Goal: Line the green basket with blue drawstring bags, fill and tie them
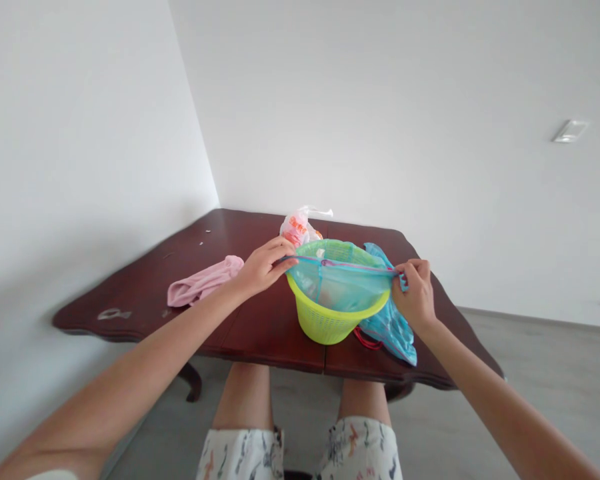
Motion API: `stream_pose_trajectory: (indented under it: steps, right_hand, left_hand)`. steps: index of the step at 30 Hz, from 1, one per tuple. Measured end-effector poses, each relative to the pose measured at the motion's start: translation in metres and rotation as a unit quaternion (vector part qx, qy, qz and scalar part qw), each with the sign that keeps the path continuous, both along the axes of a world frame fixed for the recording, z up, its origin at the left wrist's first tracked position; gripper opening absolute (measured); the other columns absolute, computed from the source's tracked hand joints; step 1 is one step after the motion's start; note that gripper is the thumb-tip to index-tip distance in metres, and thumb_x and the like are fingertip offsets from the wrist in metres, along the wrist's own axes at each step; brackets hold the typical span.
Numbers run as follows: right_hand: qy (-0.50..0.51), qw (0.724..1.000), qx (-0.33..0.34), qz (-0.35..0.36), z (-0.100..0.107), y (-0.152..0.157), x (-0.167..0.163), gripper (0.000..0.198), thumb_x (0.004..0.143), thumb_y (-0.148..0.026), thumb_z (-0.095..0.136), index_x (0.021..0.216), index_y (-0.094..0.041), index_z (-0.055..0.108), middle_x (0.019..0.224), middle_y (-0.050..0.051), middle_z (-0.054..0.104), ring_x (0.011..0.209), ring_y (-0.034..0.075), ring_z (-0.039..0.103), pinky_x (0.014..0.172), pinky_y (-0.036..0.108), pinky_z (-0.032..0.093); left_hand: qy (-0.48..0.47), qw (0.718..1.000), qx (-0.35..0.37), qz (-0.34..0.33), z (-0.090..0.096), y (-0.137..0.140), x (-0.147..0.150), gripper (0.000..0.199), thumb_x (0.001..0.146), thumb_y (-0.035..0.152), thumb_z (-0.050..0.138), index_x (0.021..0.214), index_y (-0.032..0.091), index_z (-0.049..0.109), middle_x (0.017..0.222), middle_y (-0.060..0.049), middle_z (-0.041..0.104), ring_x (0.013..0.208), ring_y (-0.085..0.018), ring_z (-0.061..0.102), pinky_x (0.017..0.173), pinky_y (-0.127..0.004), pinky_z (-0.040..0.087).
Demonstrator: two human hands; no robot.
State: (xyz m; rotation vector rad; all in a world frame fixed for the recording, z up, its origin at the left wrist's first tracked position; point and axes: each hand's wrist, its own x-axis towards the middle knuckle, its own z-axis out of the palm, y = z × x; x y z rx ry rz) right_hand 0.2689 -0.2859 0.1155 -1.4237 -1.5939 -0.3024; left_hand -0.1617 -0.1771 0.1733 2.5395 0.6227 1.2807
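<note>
A translucent blue zip bag with a purple zip along its top edge is stretched across a yellow-green plastic basket. My left hand pinches the bag's left corner at the basket's rim. At the other end my right hand is closed on the right corner. The lower part of the bag hangs inside the basket, and what it contains cannot be made out. Beside the basket on the right lies a crumpled blue plastic bag with a red cord next to it.
All of this rests on a dark red wooden table against white walls. A folded pink cloth lies to the left. Behind the basket stands a white plastic bag with orange print. My legs are under the table's front edge.
</note>
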Motion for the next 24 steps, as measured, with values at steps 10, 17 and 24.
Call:
stream_pose_trajectory:
  steps: [10, 17, 24]
  right_hand:
    - [0.32, 0.925, -0.169, 0.113, 0.008, 0.073, 0.006, 0.038, 0.087, -0.063, 0.075, 0.09, -0.025, 0.075, 0.069, 0.001, 0.064, 0.065, 0.021, 0.06, 0.059, 0.032, 0.046]
    - [0.432, 0.889, -0.063, 0.138, 0.045, 0.082, 0.013, 0.055, 0.076, -0.07, 0.095, 0.099, -0.028, 0.068, 0.087, -0.001, 0.077, 0.076, 0.018, 0.072, 0.069, 0.029, 0.061]
    - [0.379, 0.907, -0.005, 0.184, 0.089, 0.072, 0.003, 0.037, 0.077, -0.037, 0.093, 0.105, -0.027, 0.071, 0.094, 0.001, 0.083, 0.082, 0.019, 0.077, 0.071, 0.031, 0.062]
  left_hand:
    - [0.039, 0.997, 0.072, 0.003, 0.025, 0.028, 0.002, 0.044, 0.124, 0.061, 0.058, 0.116, 0.024, 0.082, 0.118, -0.011, 0.087, 0.117, -0.029, 0.08, 0.11, -0.044, 0.063]
    - [-0.035, 0.994, 0.098, 0.014, 0.049, 0.017, 0.011, 0.034, 0.127, 0.037, 0.049, 0.133, 0.024, 0.08, 0.137, -0.012, 0.086, 0.132, -0.026, 0.08, 0.12, -0.044, 0.061]
    - [0.031, 0.99, 0.087, 0.104, 0.064, 0.041, 0.004, 0.044, 0.102, 0.005, 0.051, 0.129, 0.022, 0.082, 0.128, -0.01, 0.085, 0.122, -0.028, 0.08, 0.115, -0.045, 0.062]
